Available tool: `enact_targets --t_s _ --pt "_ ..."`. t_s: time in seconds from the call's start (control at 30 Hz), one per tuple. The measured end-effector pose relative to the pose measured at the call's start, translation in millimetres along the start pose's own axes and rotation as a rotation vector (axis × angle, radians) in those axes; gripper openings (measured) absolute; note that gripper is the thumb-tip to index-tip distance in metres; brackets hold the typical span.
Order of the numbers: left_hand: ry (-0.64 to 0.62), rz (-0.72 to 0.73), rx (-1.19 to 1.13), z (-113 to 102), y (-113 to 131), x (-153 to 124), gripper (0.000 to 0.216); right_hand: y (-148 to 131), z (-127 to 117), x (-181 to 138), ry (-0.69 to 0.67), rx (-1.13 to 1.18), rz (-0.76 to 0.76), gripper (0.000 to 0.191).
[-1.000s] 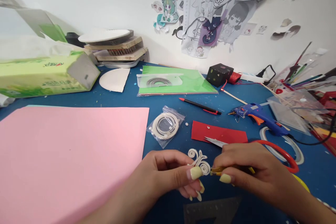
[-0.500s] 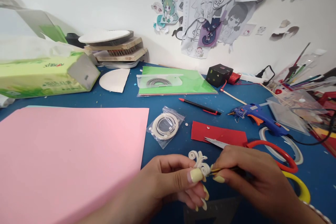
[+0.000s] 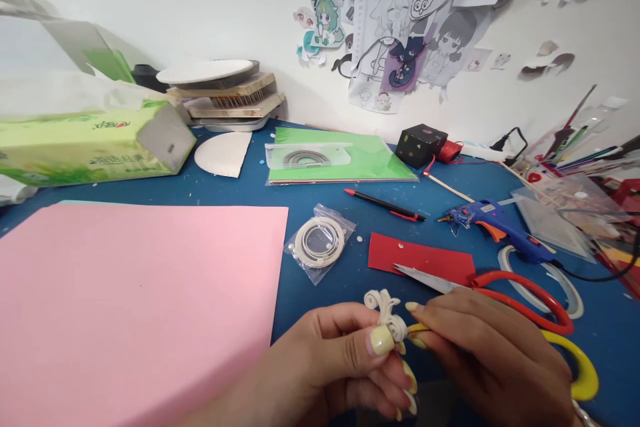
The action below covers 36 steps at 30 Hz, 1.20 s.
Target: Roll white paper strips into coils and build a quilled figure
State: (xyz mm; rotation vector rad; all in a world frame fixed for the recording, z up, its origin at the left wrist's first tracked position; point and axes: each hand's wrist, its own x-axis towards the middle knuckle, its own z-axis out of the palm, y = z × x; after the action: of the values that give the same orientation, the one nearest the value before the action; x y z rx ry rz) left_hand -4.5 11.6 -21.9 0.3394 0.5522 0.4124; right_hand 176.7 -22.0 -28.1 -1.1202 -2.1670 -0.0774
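Observation:
My left hand (image 3: 345,363) pinches a small white curled paper piece (image 3: 386,310) between thumb and fingers, low in the middle of the view. My right hand (image 3: 493,357) is closed on a thin yellow-handled tool (image 3: 416,329) whose tip meets the paper coil. Just behind my right hand lie scissors (image 3: 505,287) with a red and a yellow handle, their blades resting on a red card strip (image 3: 420,257).
A large pink sheet (image 3: 135,300) covers the left of the blue table (image 3: 240,190). A bagged white coil (image 3: 320,242), black pen (image 3: 385,204), blue glue gun (image 3: 495,220), green sheets (image 3: 370,157), tissue pack (image 3: 95,143) and black cube (image 3: 421,143) lie around. Clutter fills the right edge.
Both hands have sunk slightly lower in the view with the paper coil and tool still together. The yellow scissor handle now shows beside my right hand.

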Motion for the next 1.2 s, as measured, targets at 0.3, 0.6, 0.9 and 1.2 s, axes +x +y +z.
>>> enact_targets --t_s 0.3,0.6,0.9,1.2 --pt "-0.058 -0.017 -0.041 -1 -1 2 0.015 1 -8 -3 -0.003 -0.218 -0.158 0.016" --pt "-0.103 -0.011 -0.049 -4 -5 1 0.014 0 -11 4 0.047 -0.325 -0.286 0.008" --pt "-0.144 -0.011 -0.08 -5 -7 4 0.015 1 -11 7 0.096 -0.333 -0.338 0.007" --pt "-0.117 -0.006 -0.03 -3 -6 3 0.019 2 -13 8 0.099 -0.367 -0.386 0.011"
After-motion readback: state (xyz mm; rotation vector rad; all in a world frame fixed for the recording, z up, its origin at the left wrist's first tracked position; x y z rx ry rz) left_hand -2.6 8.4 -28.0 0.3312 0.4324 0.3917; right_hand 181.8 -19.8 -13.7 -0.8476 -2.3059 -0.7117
